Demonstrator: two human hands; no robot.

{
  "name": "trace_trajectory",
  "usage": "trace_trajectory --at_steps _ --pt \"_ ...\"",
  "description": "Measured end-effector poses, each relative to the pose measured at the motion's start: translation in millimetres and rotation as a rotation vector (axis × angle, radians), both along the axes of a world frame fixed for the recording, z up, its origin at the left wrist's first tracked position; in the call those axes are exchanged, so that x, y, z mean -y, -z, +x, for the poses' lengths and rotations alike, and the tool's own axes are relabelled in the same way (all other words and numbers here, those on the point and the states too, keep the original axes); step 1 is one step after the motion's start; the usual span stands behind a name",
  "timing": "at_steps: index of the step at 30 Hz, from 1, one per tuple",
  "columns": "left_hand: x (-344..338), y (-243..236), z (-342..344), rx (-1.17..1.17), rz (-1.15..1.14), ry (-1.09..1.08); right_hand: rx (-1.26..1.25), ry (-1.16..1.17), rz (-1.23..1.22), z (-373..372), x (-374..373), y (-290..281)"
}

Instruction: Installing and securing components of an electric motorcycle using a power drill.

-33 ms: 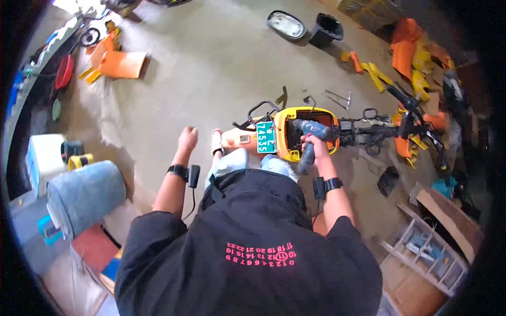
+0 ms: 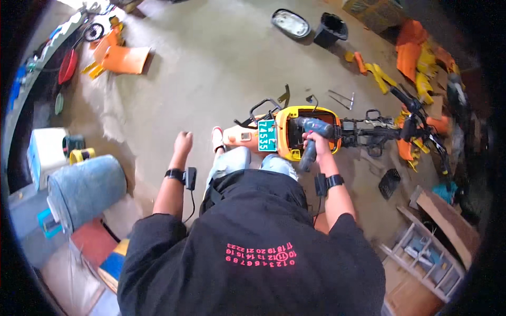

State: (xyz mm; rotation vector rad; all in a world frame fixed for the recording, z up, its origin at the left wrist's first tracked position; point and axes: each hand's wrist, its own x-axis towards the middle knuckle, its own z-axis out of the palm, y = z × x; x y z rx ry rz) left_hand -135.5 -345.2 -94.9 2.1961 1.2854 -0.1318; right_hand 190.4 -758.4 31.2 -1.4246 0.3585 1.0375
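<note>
My right hand (image 2: pixel 315 141) grips a dark grey-blue cordless drill (image 2: pixel 316 126), its front end over the opening of a yellow-rimmed scooter body section (image 2: pixel 295 156). A teal plate (image 2: pixel 266 135) is on that section's left, beside a peach-orange panel (image 2: pixel 240 137) with a black bent rail (image 2: pixel 256 109) behind it. My left hand (image 2: pixel 183 141) hangs over the floor left of the scooter, fingers curled; what they hold, if anything, is hidden. My foot (image 2: pixel 217 138) in a red-and-white shoe is beside the panel.
The bare scooter frame (image 2: pixel 363 131) extends right to handlebars. Orange and yellow panels (image 2: pixel 408 47) lie at right and back left. A black bin (image 2: pixel 331 30) stands at the back. A rolled blue mat (image 2: pixel 87 192) and white box (image 2: pixel 47 158) are at left, a grey grid rack (image 2: pixel 421 255) at lower right.
My left hand has shifted slightly left and down. My right hand and the drill have barely moved.
</note>
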Motion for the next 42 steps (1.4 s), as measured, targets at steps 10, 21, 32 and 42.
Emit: trace_trajectory --at_steps 10,21,32,42 --pt "238.5 -41.6 -242.6 -0.132 -0.68 -0.736 -0.126 -0.188 -0.013 59.7 -5.2 31.6" --pt "322.9 -49.2 -249.0 -0.088 -0.932 -0.894 0.053 -0.466 -0.169 63.7 -32.6 21.6" --pt "325.7 -49.2 -239.9 0.063 -0.909 -1.026 0.029 -0.578 -0.293 69.8 -39.7 29.2" --pt "332.8 -47.2 -245.2 0.074 -0.922 -1.039 0.098 -0.611 -0.254 69.9 -47.1 29.4"
